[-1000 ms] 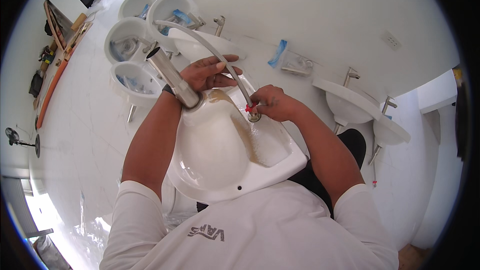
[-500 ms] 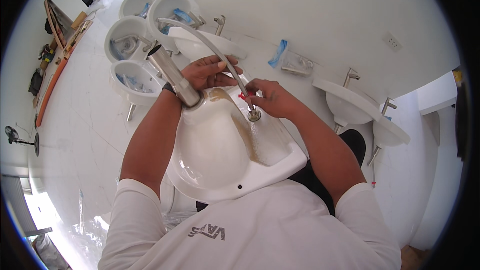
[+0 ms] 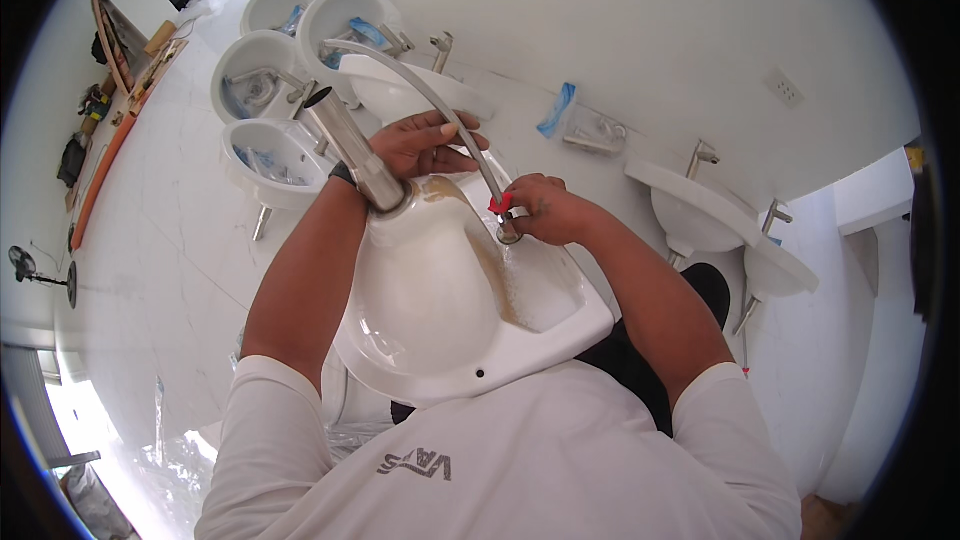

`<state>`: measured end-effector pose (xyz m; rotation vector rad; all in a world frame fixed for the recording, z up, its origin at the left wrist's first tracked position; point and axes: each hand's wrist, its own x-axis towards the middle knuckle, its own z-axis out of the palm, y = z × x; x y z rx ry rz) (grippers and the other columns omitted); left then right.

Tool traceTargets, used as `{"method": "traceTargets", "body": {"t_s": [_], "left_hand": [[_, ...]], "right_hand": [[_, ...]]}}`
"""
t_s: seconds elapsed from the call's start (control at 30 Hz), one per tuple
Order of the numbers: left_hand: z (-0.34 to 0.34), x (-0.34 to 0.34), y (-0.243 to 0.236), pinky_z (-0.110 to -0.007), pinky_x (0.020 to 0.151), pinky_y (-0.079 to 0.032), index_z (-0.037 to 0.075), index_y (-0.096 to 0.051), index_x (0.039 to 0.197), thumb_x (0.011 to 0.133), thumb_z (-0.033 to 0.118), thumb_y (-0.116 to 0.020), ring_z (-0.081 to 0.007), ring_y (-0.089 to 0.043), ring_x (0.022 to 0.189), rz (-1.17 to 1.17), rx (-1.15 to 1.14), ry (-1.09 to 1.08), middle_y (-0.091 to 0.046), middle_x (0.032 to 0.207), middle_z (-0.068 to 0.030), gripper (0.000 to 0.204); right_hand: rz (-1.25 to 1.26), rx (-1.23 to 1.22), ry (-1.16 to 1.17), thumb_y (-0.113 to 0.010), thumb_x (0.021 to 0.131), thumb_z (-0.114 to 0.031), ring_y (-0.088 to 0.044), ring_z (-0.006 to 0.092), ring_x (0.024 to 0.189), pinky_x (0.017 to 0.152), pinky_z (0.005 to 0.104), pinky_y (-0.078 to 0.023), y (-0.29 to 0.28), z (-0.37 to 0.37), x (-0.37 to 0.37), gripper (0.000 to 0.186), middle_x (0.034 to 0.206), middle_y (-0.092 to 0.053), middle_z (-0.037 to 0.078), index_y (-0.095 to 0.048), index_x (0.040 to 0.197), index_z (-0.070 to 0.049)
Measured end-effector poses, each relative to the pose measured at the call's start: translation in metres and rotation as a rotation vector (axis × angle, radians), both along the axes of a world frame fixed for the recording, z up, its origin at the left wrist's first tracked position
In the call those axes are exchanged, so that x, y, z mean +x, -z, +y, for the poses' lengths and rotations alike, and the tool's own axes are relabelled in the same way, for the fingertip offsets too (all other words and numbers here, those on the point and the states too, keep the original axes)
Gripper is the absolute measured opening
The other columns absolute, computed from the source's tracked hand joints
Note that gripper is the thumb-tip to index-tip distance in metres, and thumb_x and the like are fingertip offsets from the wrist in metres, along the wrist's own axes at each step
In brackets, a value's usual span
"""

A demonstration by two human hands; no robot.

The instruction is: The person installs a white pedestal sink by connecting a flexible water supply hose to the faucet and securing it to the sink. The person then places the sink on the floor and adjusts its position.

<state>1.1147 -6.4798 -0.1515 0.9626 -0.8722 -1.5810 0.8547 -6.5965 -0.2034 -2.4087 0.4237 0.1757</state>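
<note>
I have the sink (image 3: pixel 425 285) upside down before me, its underside facing up and its near edge close against my shirt (image 3: pixel 500 450). The small dark hole (image 3: pixel 480 374) is at that near edge.

My right hand (image 3: pixel 548 210) pinches the lower end of the grey hose (image 3: pixel 420 82), thumb and fingers closed about the red piece (image 3: pixel 500 203) there. Just below my fingertips is the round metal nut (image 3: pixel 509 236), set in the recess of the sink; my fingers partly cover where hose and nut meet, so I cannot tell how they join.

My left hand (image 3: pixel 412 148) is higher up the hose, fingers loosely bent behind it and thumb alongside; I cannot tell whether they squeeze it. Above this hand the hose curves away to the left. The steel pipe (image 3: pixel 352 150) stands tilted out of the sink, right beside my left wrist, which has a black band (image 3: pixel 342 174). A brown, unglazed-looking strip (image 3: pixel 490 265) runs along the recess.

To my left, several basins (image 3: pixel 278 202) lie on the white floor (image 3: pixel 170 310) with packs inside. Beyond my hands, a blue packet (image 3: pixel 557 110) is next to a clear pack (image 3: pixel 595 132), near the wall. To my right, two washbowls (image 3: pixel 695 205) with taps (image 3: pixel 701 152) lie tilted.
</note>
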Motion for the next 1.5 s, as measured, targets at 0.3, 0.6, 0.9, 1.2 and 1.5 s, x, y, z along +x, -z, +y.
{"method": "traceTargets", "body": {"t_s": [0.3, 0.6, 0.9, 1.2, 1.5], "left_hand": [[0.002, -0.002, -0.002, -0.038, 0.107, -0.054, 0.001, -0.050, 0.144, 0.108, 0.025, -0.054, -0.0249, -0.072, 0.109, -0.017, -0.018, -0.023, -0.066, 0.130, -0.0191, 0.044], [0.001, -0.003, -0.003, -0.038, 0.108, -0.054, 0.002, -0.050, 0.145, 0.108, 0.026, -0.053, -0.0244, -0.072, 0.110, -0.032, 0.005, -0.019, -0.066, 0.131, -0.0187, 0.044], [0.002, -0.004, -0.005, -0.039, 0.109, -0.053, 0.003, -0.049, 0.145, 0.108, 0.026, -0.053, -0.0253, -0.072, 0.111, -0.038, 0.005, -0.028, -0.066, 0.131, -0.0187, 0.044], [0.002, -0.004, -0.004, -0.038, 0.108, -0.054, 0.003, -0.050, 0.145, 0.108, 0.026, -0.053, -0.0249, -0.072, 0.110, -0.044, 0.012, -0.032, -0.066, 0.131, -0.0193, 0.043], [0.000, -0.002, 0.000, -0.038, 0.106, -0.056, 0.003, -0.050, 0.144, 0.109, 0.026, -0.052, -0.0250, -0.073, 0.109, -0.019, 0.003, -0.028, -0.066, 0.131, -0.0197, 0.042]], "right_hand": [[-0.054, -0.060, 0.046, -0.081, 0.085, -0.032, -0.052, 0.0290, 0.122, 0.108, 0.0479, -0.033, -0.003, 0.007, 0.000, 0.029, 0.108, -0.067, 0.006, -0.075, 0.108, -0.015], [-0.092, -0.106, 0.084, -0.082, 0.083, -0.033, -0.054, 0.0310, 0.120, 0.108, 0.0483, -0.035, -0.009, 0.016, 0.000, 0.036, 0.114, -0.066, 0.009, -0.076, 0.112, -0.014], [-0.124, -0.077, 0.084, -0.077, 0.086, -0.028, -0.054, 0.0295, 0.121, 0.111, 0.0472, -0.032, 0.001, 0.008, -0.005, 0.025, 0.114, -0.063, 0.009, -0.074, 0.107, -0.014], [-0.035, -0.113, 0.147, -0.082, 0.081, -0.034, -0.056, 0.0316, 0.116, 0.106, 0.0470, -0.036, -0.006, 0.013, 0.001, 0.034, 0.109, -0.063, 0.011, -0.071, 0.102, -0.009], [-0.062, 0.111, 0.262, -0.082, 0.082, -0.036, -0.062, 0.0315, 0.116, 0.106, 0.0426, -0.043, 0.001, 0.009, 0.002, 0.042, 0.113, -0.068, 0.015, -0.072, 0.113, -0.008]]}}
